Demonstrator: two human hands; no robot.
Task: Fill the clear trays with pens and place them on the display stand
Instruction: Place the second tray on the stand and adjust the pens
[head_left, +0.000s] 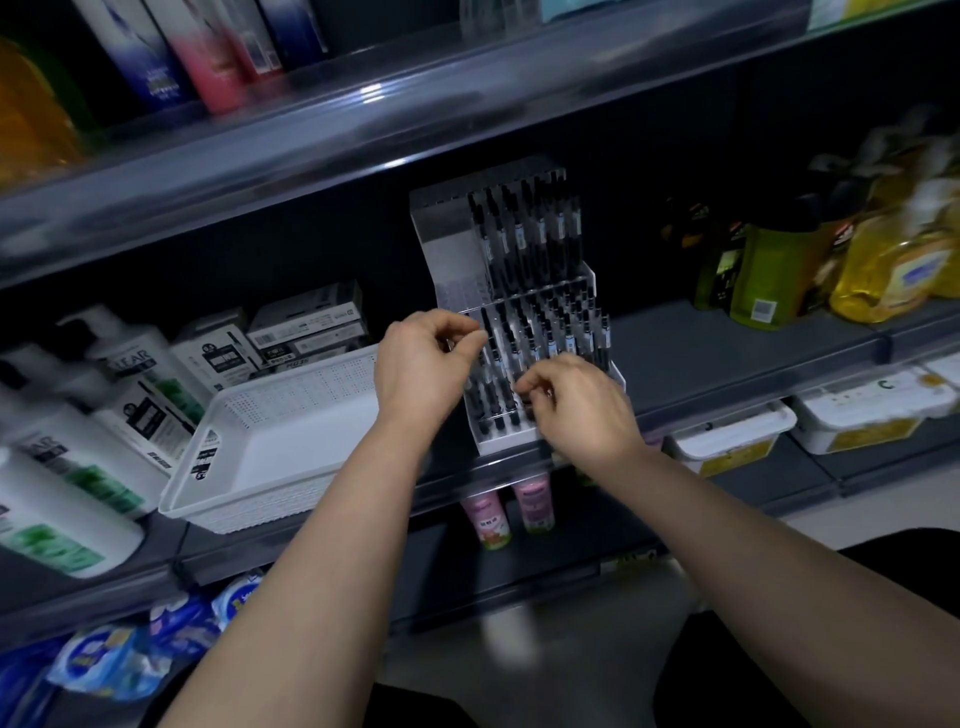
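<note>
Clear plastic sits under both grips. Nearest us, our right hand (582, 402) curls at the front of the lowest tier, thumb and forefinger pressed together over the pen tops; whether they nip a pen or the rim we cannot tell. Higher and a little farther, our left hand (423, 364) pinches the left corner of the middle tray (524, 300). The tray stretches away to the right of that grip, its long axis running across the stand (449, 254), so we judge the left hand the nearer one to steer it. Black pens (540, 234) stand upright, leaning back slightly. We count one stand and three tiers, all stocked: three pens show left of the right hand, some six across the top row. Left of the stand lies one white basket (291, 452), with at least three boxes (306, 322) behind it.
</note>
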